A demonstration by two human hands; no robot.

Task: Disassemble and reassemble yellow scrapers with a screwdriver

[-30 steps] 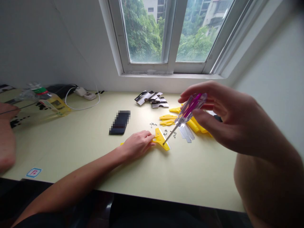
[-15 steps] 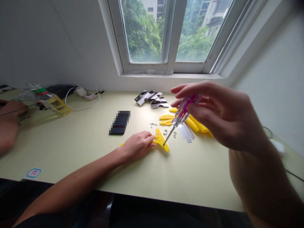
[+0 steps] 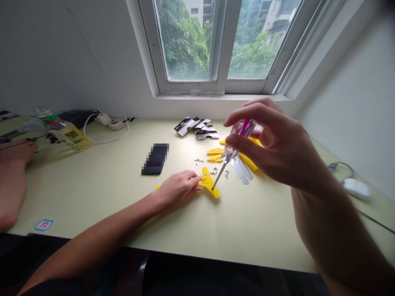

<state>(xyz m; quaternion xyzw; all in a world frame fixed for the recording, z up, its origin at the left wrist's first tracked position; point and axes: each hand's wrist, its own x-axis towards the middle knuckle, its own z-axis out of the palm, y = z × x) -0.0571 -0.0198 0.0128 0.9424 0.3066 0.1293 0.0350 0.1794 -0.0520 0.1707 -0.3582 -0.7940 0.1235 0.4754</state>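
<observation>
My left hand (image 3: 180,185) is closed around the handle of a yellow scraper (image 3: 210,183), pressing it to the table; most of the handle is under my fingers. A thin pale edge runs along the far side of its head. In my right hand (image 3: 273,142), thumb and fingers pinch the clear and purple handle of a screwdriver (image 3: 228,154). Its shaft slants down, and the tip meets the scraper head near its lower end. Small screws (image 3: 226,174) and tiny nuts (image 3: 198,160) lie just beyond. Flat metal blades (image 3: 242,172) rest beside several yellow scraper parts (image 3: 215,152).
A dark phone (image 3: 156,158) lies left of centre. Printed card sleeves (image 3: 197,128) are piled below the window. On the left are a bottle of yellow liquid (image 3: 72,135), a white charger (image 3: 105,119) and another person's arm (image 3: 12,181). A white device with a cable (image 3: 356,188) sits far right.
My right hand has shifted slightly left, its fingers now bent more tightly round the screwdriver handle. My left hand and the scraper stay put. The other person's arm has moved.
</observation>
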